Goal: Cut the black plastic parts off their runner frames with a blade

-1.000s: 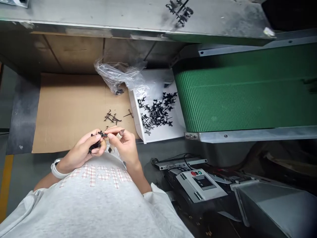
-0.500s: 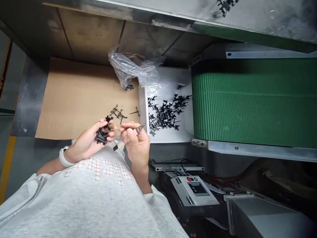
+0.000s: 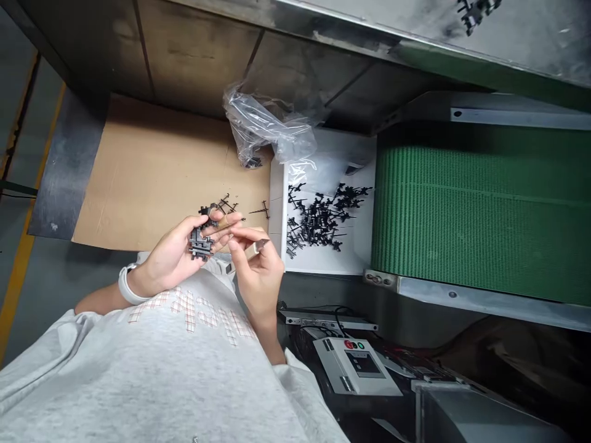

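My left hand (image 3: 173, 261) is shut on a cluster of black moulded plastic parts (image 3: 201, 242), still joined on their runner. My right hand (image 3: 258, 277) pinches a small craft knife, its steel blade (image 3: 262, 245) pointing right, and the handle is hidden by my fingers. The fingertips of this hand are almost touching the black cluster. Just beyond my hands, several loose black parts (image 3: 231, 206) lie on a sheet of brown cardboard (image 3: 152, 178). A white tray (image 3: 355, 258) to the right holds a heap of similar black parts.
A crumpled clear plastic bag (image 3: 263, 126) lies between the cardboard and tray. A green conveyor belt (image 3: 462, 215) with metal rails runs to the right. Below it sits a grey control box (image 3: 355, 367) with red and green buttons. A steel ledge (image 3: 415, 37) crosses the top.
The camera has turned, sliding the scene right and up. My hands have come closer together again, and the black cluster has been turned in my left hand.
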{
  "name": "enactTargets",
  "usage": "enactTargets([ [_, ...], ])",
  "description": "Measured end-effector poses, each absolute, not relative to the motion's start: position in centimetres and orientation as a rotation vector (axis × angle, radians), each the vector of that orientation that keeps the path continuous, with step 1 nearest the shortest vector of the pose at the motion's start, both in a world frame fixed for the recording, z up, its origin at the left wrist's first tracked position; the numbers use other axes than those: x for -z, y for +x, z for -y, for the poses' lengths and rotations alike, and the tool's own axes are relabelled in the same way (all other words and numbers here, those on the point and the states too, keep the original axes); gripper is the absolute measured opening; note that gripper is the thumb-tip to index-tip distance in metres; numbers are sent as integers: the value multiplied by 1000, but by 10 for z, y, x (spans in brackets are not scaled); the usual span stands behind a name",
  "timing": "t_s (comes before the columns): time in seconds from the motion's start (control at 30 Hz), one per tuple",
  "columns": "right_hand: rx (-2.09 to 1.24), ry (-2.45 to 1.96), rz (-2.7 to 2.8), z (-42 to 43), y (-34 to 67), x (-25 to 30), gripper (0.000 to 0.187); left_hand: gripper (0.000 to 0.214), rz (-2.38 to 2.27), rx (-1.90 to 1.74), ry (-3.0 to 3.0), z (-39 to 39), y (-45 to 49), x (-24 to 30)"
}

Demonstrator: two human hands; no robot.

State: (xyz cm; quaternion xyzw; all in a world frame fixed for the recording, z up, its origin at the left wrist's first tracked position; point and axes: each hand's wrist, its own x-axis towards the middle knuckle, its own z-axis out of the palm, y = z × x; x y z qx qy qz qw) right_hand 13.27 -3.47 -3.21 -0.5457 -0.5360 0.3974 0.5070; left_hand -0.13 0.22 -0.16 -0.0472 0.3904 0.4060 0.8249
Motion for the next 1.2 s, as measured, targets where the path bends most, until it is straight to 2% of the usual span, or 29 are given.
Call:
enactTargets([
  [0.4, -879, -1319, 1395, 42, 134, 23, 17, 26, -732, -813, -68, -1, -3, 1],
  [0.67, -920, -1304, 1472, 44, 134, 22, 20, 34, -764, -879, -184, -4, -1, -2],
  [1.2, -918, -1411, 1516, 47, 120, 17, 14, 37, -686, -897, -164, -1, 2, 7],
])
